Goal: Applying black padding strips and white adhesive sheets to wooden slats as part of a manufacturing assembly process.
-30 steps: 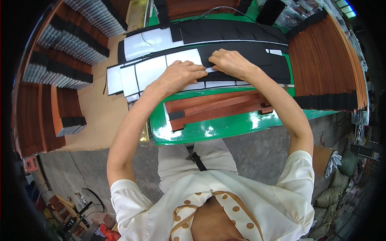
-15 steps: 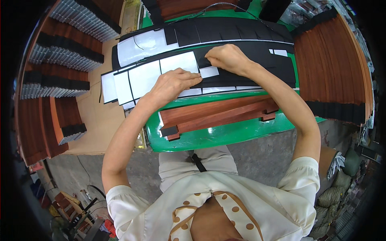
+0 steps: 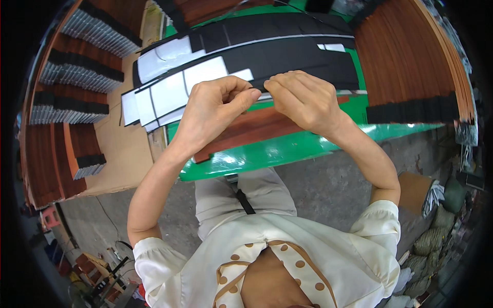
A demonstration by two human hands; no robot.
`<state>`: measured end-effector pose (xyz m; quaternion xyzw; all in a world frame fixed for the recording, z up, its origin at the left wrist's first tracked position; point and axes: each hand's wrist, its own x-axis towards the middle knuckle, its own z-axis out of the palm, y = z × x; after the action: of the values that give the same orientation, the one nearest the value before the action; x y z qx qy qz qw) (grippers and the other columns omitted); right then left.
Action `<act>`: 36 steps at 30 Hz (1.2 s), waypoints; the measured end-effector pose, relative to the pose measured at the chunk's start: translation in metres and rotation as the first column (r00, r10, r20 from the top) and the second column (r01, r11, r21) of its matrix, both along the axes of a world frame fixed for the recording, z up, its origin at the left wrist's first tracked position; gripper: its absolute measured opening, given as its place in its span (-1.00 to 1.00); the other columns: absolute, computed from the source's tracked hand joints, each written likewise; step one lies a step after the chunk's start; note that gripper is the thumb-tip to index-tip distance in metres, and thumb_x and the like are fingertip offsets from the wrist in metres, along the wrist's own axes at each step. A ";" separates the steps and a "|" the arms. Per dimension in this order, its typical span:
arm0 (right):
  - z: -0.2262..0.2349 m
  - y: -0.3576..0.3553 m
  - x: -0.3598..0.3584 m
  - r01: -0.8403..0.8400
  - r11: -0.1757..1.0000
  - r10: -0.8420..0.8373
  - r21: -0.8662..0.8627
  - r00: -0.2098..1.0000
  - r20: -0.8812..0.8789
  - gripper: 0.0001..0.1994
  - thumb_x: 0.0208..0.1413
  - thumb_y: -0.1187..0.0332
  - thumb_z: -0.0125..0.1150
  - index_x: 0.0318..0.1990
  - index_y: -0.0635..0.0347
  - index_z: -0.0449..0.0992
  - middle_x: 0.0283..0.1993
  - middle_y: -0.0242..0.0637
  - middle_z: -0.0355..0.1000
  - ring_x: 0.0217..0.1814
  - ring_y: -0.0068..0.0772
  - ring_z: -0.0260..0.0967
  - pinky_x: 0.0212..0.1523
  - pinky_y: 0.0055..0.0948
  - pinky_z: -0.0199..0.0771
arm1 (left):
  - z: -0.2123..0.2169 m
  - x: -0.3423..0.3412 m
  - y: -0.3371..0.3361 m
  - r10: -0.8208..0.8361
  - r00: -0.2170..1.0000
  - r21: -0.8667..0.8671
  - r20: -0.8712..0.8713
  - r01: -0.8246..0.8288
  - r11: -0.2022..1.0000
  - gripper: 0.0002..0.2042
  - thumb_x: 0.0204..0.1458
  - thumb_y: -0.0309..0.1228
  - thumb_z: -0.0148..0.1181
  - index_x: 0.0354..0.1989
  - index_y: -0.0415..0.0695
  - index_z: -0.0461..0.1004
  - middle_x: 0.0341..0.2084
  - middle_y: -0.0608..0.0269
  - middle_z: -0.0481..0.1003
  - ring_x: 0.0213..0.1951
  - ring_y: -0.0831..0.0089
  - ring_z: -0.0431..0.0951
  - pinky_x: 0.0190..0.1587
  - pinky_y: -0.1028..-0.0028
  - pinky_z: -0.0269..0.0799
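My left hand (image 3: 215, 110) is raised over the near edge of the green-topped table (image 3: 267, 146), thumb and forefinger pinched together. Close beside it, my right hand (image 3: 305, 100) is closed, its fingertips turned toward the left ones. Whatever thin, dark bit lies between the fingertips is too small to name. Beyond the hands lie long black sheets (image 3: 313, 64), with white-faced pieces (image 3: 205, 73) divided by narrow black lines on their left part. Below the hands, reddish-brown wooden boards (image 3: 236, 132) rest on the table, partly covered by my hands and forearms.
Stacks of brown boards with black ends (image 3: 84, 110) stand on a cardboard-covered surface (image 3: 110, 149) at the left. Another tall brown stack (image 3: 405, 56) borders the table at the right. A white-and-black cut piece (image 3: 331, 47) lies at the sheets' right end.
Both hands have lifted off the black sheets and come nearer to me. The left, flat on the white piece before, is now pinched. My view has shifted slightly.
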<state>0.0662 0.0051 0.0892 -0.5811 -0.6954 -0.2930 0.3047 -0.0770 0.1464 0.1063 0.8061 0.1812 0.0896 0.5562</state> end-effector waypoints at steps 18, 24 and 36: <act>-0.006 -0.151 0.030 0.031 0.943 -0.233 -0.332 0.776 -0.587 -0.75 -0.19 0.54 0.31 -0.26 0.27 0.53 -0.31 -0.22 0.47 -0.30 -0.20 0.42 -0.29 -0.37 0.44 | -0.031 0.024 -0.115 -0.276 0.931 0.608 0.239 0.078 0.790 -0.59 -0.26 -0.35 0.36 -0.17 -0.19 0.46 -0.29 0.24 0.49 -0.22 0.39 0.43 -0.16 0.38 0.18; -0.026 -0.135 0.081 0.125 0.915 -0.308 -0.384 0.831 -0.463 -0.81 -0.11 0.43 0.27 -0.26 0.15 0.56 -0.29 -0.36 0.46 -0.15 -0.31 0.34 -0.14 -0.35 0.35 | -0.068 0.086 -0.126 -0.033 0.976 0.675 0.213 -0.122 0.728 -0.64 -0.22 -0.26 0.34 -0.20 -0.09 0.51 -0.27 0.35 0.45 -0.23 0.38 0.39 -0.18 0.34 0.08; -0.042 -0.127 0.094 0.050 0.893 -0.276 -0.447 0.846 -0.457 -0.81 -0.12 0.39 0.28 -0.27 0.09 0.60 -0.29 -0.42 0.46 -0.16 -0.35 0.29 -0.12 -0.38 0.33 | -0.077 0.100 -0.134 0.050 0.969 0.638 0.242 -0.198 0.744 -0.82 -0.21 -0.32 0.33 -0.39 -0.04 0.57 -0.42 0.45 0.50 -0.37 0.43 0.42 -0.23 0.32 0.10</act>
<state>0.1600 -0.1223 0.0473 -0.7473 -0.5830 0.0010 0.3189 0.0228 0.0124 0.0293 0.9220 0.1321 0.2686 0.2458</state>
